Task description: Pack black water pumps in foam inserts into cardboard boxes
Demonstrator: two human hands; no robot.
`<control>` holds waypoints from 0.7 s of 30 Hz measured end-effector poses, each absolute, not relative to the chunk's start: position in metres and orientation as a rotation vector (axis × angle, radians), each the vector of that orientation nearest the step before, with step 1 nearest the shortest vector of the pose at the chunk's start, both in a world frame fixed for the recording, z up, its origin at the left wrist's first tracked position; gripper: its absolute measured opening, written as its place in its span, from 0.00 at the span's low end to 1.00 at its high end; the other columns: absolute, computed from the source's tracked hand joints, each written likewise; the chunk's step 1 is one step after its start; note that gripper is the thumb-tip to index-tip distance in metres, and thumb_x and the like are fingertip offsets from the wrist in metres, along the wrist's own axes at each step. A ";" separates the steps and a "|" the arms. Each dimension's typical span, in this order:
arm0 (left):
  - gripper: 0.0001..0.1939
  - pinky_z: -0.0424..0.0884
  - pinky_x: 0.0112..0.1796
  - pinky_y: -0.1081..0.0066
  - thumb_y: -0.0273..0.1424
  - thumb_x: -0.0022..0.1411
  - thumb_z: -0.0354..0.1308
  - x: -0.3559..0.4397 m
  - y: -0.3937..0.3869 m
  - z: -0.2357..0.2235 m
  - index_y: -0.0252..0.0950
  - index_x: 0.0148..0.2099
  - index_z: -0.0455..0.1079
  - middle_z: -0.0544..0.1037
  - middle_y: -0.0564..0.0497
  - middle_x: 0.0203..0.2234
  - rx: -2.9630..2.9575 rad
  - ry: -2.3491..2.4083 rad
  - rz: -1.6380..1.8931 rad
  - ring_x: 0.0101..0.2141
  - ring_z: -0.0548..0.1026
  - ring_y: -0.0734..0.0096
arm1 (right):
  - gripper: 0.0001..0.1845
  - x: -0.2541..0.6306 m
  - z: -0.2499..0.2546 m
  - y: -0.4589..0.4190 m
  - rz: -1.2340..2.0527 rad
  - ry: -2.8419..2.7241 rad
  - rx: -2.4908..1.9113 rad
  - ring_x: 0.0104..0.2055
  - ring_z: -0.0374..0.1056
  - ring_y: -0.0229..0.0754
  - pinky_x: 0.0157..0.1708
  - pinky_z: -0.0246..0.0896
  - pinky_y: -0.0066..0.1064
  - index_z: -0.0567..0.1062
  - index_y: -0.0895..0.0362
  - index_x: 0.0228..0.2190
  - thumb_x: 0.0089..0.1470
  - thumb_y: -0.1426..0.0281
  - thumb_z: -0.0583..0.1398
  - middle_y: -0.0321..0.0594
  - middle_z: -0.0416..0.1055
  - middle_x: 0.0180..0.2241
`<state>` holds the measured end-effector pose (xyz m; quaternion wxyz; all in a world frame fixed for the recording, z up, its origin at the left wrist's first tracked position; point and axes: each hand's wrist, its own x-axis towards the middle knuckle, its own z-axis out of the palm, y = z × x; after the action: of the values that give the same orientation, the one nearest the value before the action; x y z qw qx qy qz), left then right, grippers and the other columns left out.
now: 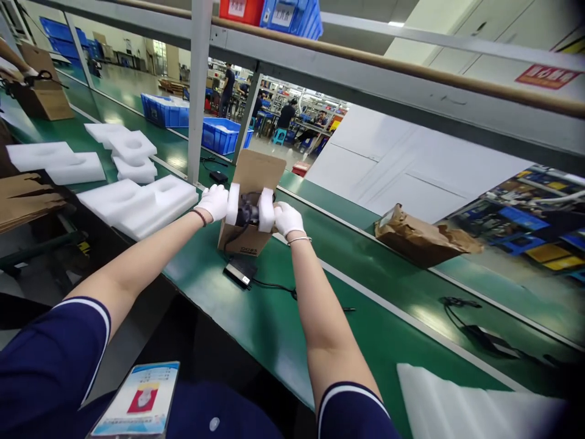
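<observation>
Your white-gloved left hand (214,202) sets bent fingers against an upright white foam block (233,204), while your white-gloved right hand (289,219) bends its fingers at the outer edge of a second white foam block (266,210); how firmly either grips cannot be told. Between the blocks sits a dark device (248,211), its lower part hidden in the mouth of an open brown cardboard box (244,241) whose flap stands raised at the back.

Just in front, a flat black power adapter (240,272) lies between the box and the near edge of the long green worktable (260,323), trailing its cable beneath your right forearm. Your left side is tight: stacked white foam slabs (155,204) end just beside the hand, and a pale metal post (198,103) rises near it.

Room opens to your right, where green surface runs along a pale strip toward a rippled white foam sheet (461,399). Farther across, well apart, rests a brown paper-topped carton (420,241).
</observation>
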<state>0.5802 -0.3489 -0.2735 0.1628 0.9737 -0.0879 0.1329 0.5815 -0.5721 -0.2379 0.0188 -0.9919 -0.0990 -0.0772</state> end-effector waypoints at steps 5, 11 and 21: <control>0.21 0.51 0.61 0.41 0.28 0.62 0.52 0.582 -0.362 -0.273 0.36 0.58 0.69 0.75 0.40 0.51 3.022 -0.505 0.166 0.55 0.69 0.49 | 0.27 0.594 -0.263 -0.572 -0.087 -0.552 -3.148 0.65 0.56 0.50 0.63 0.53 0.52 0.64 0.47 0.63 0.68 0.62 0.43 0.40 0.61 0.65; 0.22 0.49 0.61 0.40 0.24 0.64 0.47 0.558 -0.380 -0.268 0.27 0.58 0.68 0.69 0.33 0.58 3.162 -0.621 0.329 0.63 0.59 0.42 | 0.25 0.575 -0.296 -0.579 -0.295 -0.613 -3.138 0.67 0.50 0.56 0.63 0.36 0.68 0.66 0.52 0.62 0.66 0.66 0.47 0.48 0.61 0.64; 0.34 0.59 0.60 0.45 0.29 0.52 0.63 0.436 -0.414 -0.410 0.30 0.61 0.63 0.68 0.34 0.58 2.477 -0.574 0.170 0.61 0.62 0.41 | 0.14 0.434 -0.387 -0.629 0.210 -0.276 -2.979 0.44 0.71 0.47 0.45 0.64 0.35 0.77 0.56 0.38 0.64 0.63 0.54 0.47 0.76 0.40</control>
<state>0.4358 -0.4143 -0.4100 0.2925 0.9295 -0.2155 0.0636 0.4342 -0.6289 -0.3867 0.0714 -0.9908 -0.0919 0.0697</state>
